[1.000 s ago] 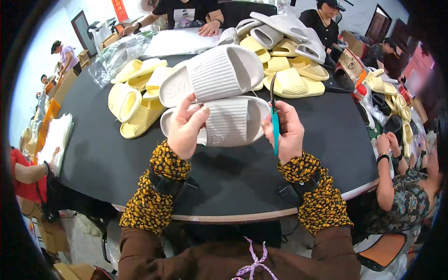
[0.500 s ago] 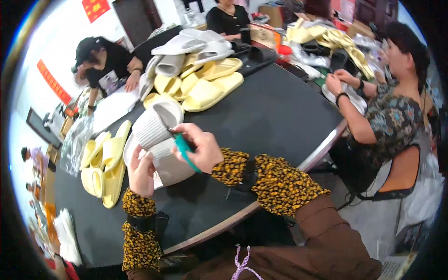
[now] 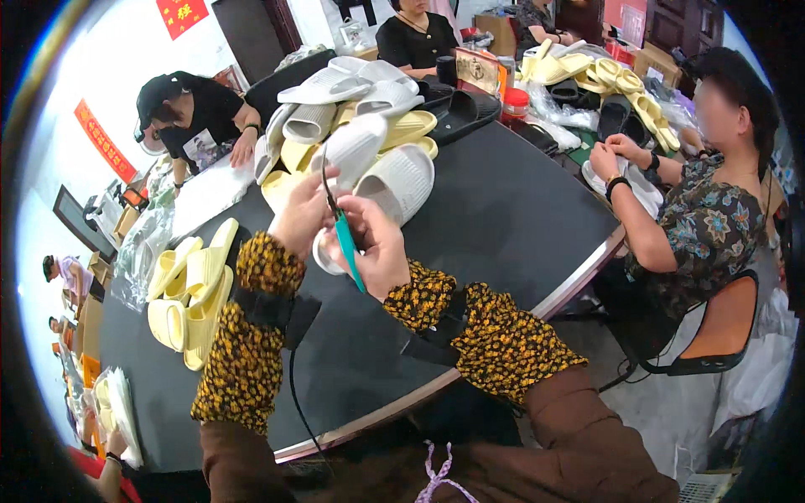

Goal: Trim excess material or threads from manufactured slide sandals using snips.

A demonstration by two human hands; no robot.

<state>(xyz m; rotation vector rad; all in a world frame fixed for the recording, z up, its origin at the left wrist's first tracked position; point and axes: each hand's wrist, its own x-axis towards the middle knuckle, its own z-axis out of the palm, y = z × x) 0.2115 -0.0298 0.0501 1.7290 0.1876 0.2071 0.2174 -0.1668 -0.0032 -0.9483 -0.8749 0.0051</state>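
In my right hand [image 3: 375, 248] is a pair of scissors [image 3: 347, 245] with teal handles, the dark blades pointing up and away. My left hand [image 3: 302, 216] is closed beside the blades, at the edge of a light grey slipper [image 3: 353, 149]. A matching grey slipper [image 3: 401, 181] lies just right of it, its ribbed strap facing up. A pale rounded sole end shows below my fingers. My hands hide much of the pair, which overlaps the front of a heap of grey and yellow slippers [image 3: 408, 126].
Several yellow slippers [image 3: 201, 272] lie on the dark table [image 3: 503, 214] at left. Across it, a person in black [image 3: 201, 126] leans over white sheets [image 3: 214, 191]. At right a seated person [image 3: 700, 197] handles a pale slipper. Black slippers [image 3: 459, 109] and a red-lidded jar [image 3: 515, 104] stand behind.
The grey slipper pair has moved away from me and to the right, up against the heap. Both hands have come closer together, and the scissors now point more upright.
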